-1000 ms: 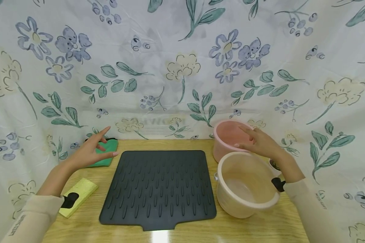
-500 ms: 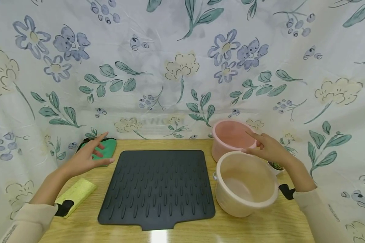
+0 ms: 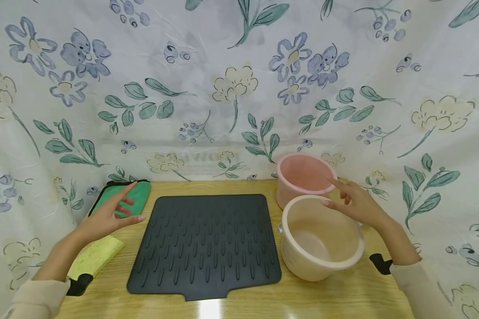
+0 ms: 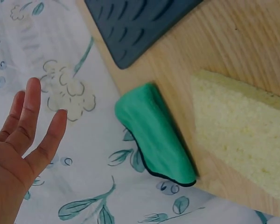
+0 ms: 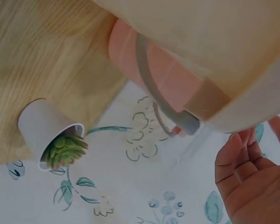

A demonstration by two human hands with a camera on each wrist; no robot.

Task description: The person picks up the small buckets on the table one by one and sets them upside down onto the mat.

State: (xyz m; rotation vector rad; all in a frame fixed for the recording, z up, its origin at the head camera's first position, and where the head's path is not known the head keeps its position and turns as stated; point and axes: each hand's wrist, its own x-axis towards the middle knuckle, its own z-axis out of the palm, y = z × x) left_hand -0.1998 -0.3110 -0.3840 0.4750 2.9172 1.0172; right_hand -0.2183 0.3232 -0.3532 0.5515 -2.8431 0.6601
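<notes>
My left hand (image 3: 105, 219) hovers at the left, fingers loosely spread and holding nothing. It overlaps a folded green cloth (image 3: 143, 197) with black edging in the head view; in the left wrist view the cloth (image 4: 151, 133) lies apart from the fingers. Below that wrist is a yellow sponge (image 3: 97, 254). My right hand (image 3: 359, 204), also holding nothing, hangs over the back right rim of a cream bucket (image 3: 289, 248). Its index finger points toward a pink bucket (image 3: 289, 191) standing behind. Both buckets are upright, with their insides showing bare.
A black ridged mat (image 3: 205, 243) lies flat in the middle of the wooden table (image 3: 311, 301). In the right wrist view a small white pot (image 5: 42, 126) holds a green succulent (image 5: 67, 149). A floral curtain (image 3: 207, 110) closes off the back and sides.
The right hand has drawn back to the right and down, away from over the pink bucket. The left hand has shifted a little left and down, uncovering more of the green cloth.
</notes>
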